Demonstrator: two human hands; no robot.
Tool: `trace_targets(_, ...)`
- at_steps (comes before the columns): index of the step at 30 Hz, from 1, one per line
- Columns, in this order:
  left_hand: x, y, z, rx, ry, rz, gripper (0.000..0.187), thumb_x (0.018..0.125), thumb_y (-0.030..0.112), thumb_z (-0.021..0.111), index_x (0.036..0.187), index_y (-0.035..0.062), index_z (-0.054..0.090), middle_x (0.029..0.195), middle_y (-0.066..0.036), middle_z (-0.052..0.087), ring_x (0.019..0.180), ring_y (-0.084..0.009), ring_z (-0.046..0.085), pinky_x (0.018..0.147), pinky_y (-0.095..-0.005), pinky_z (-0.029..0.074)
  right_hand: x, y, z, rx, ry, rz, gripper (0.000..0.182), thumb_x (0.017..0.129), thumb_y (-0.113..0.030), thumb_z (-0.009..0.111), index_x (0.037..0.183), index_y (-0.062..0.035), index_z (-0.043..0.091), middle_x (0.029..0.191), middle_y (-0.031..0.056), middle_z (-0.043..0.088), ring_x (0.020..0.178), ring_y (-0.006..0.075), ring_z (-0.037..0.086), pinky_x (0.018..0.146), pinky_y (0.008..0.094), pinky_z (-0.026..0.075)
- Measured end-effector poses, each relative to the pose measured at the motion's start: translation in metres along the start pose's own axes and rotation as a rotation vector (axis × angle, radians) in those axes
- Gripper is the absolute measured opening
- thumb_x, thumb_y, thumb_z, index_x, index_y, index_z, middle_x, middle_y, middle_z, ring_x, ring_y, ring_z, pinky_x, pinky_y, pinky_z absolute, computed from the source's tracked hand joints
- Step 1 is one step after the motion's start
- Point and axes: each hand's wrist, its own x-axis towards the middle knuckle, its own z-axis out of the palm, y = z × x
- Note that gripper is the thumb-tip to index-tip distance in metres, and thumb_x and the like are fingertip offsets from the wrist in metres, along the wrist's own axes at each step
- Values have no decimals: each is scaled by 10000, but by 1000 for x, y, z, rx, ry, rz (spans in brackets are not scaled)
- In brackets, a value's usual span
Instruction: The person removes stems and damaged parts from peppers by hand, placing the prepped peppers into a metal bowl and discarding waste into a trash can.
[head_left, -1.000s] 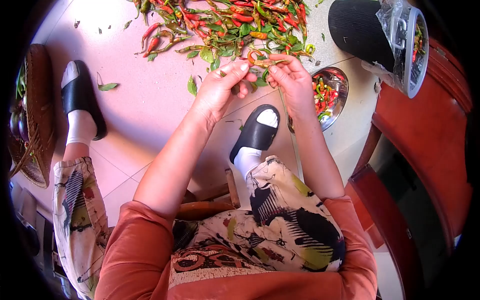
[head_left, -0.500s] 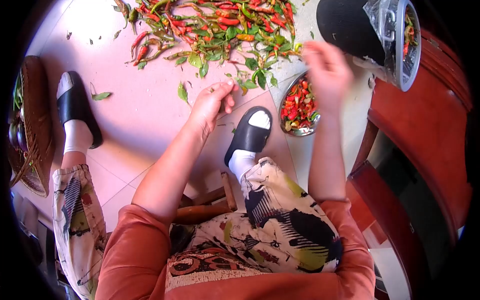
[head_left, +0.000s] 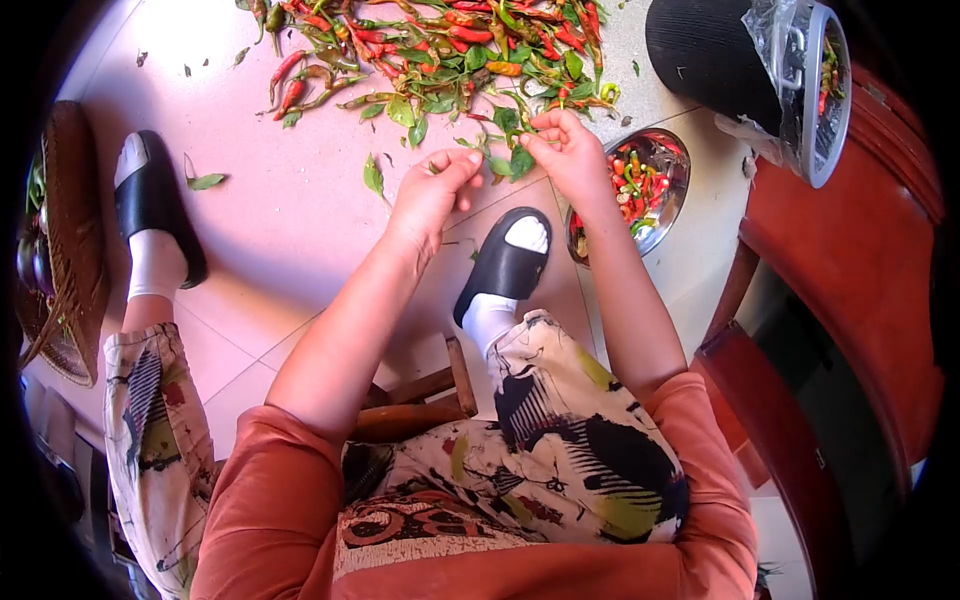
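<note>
Red and green chili peppers point(head_left: 470, 33) lie heaped with green leaves on the pink-and-white tiled floor. My left hand point(head_left: 437, 190) is just below the heap, fingers curled and closed around a small green stem piece. Close by on its right, my right hand point(head_left: 568, 160) has its thumb and fingertips pinched together at the heap's lower edge, among green leaves. What they grip is too small to make out. A metal bowl point(head_left: 678, 152) holding cut red, green and pale pepper pieces stands beside my right wrist, partly hidden by the forearm.
A black bin point(head_left: 700, 50) with a plastic liner lies tilted at the upper right. Red-brown wooden furniture point(head_left: 840, 230) fills the right side. A woven basket point(head_left: 80, 230) with vegetables stands at the far left. My slippered feet point(head_left: 505, 260) rest on the floor.
My right hand has moved left and down from beside the bin to the heap's lower edge, and its fingers now pinch there. The bowl shows more fully. My left hand stays nearly in place.
</note>
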Motion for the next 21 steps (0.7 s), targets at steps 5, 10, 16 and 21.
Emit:
trace_targets(5, 6, 12, 2, -14, -35, 154, 257, 829, 225, 624, 978, 16, 614, 789, -43, 620, 504, -67, 422, 492, -197, 357, -22, -22, 5, 212, 53, -188, 239, 766, -52, 649, 980, -9, 552, 847, 63, 606, 691, 113, 583, 615, 236, 484)
trace_targets(10, -3, 21, 9, 56, -164, 132, 226, 833, 169, 617, 982, -1, 615, 793, -48, 629, 526, -64, 435, 503, -189, 371, -26, -32, 5, -194, 154, -414, 271, 764, -28, 652, 1019, -32, 561, 906, 44, 607, 765, 80, 556, 612, 207, 449)
trace_targets(16, -2, 24, 5, -51, -253, 158, 222, 830, 115, 604, 1013, -10, 601, 794, -58, 632, 528, -63, 452, 518, -196, 402, -27, -36, 1, -40, 174, -442, 187, 762, -51, 645, 934, -23, 576, 856, 80, 601, 667, 156, 604, 612, 266, 493)
trace_targets(21, -4, 23, 5, -243, -304, -49, 200, 831, 87, 584, 1001, -18, 594, 789, -75, 633, 513, -71, 454, 514, -207, 406, -24, -29, 6, 411, 75, -215, 128, 787, -51, 633, 899, 1, 602, 849, 59, 600, 710, 97, 584, 623, 243, 474)
